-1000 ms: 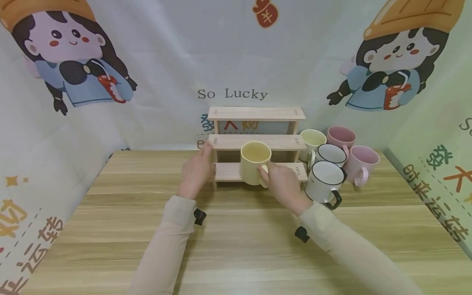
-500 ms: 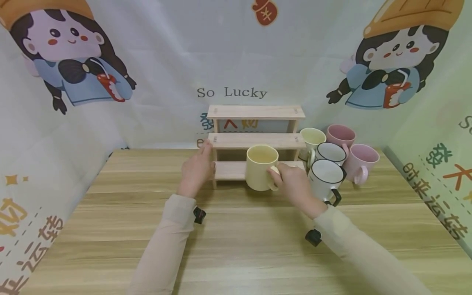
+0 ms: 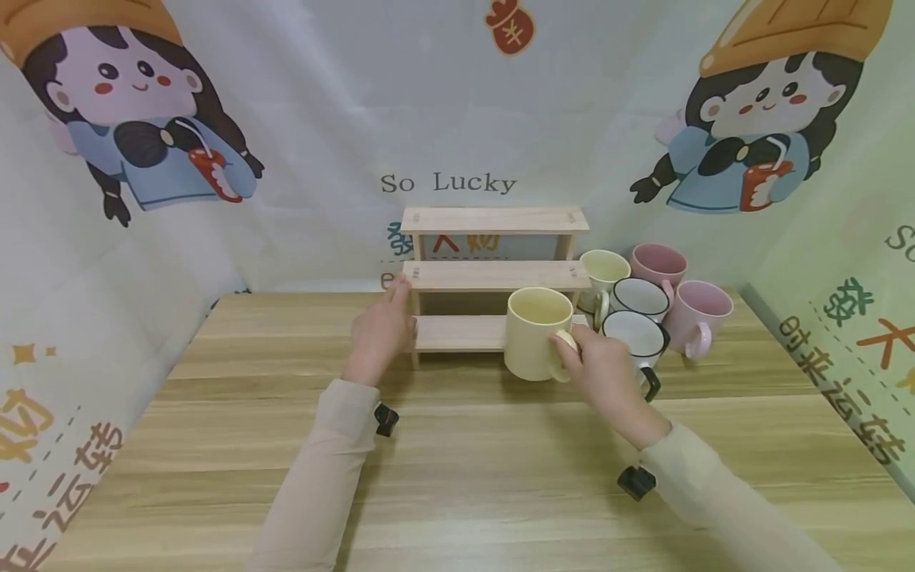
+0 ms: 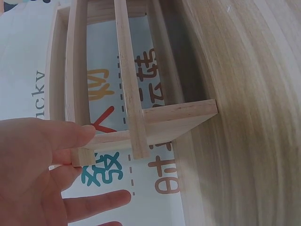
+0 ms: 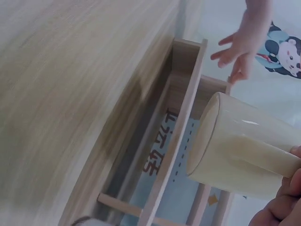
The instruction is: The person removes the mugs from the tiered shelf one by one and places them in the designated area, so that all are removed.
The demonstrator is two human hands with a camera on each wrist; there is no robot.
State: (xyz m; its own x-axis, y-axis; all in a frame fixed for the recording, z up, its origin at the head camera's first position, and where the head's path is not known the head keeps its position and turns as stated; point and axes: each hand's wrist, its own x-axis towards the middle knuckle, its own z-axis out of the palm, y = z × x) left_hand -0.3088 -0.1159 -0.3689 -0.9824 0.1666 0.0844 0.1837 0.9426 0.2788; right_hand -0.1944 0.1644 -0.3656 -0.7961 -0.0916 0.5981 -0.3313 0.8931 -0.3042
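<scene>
A three-tier wooden shelf stands against the back cloth. At its left side my left hand pinches the end of the middle board between thumb and forefinger, as the left wrist view shows; the other fingers of that hand are spread. My right hand grips the handle of a pale yellow mug. The mug is upright in front of the bottom board's right part, hiding some of it. In the right wrist view the mug shows its rim and handle.
Right of the shelf stand a light yellow-green mug, a dark pink mug, a light pink mug and two white mugs with black rims. The wood-grain table extends toward me. Printed cloth surrounds it.
My right hand has carried the yellow mug right and toward me, away from the bottom board. My left hand has kept its place at the shelf.
</scene>
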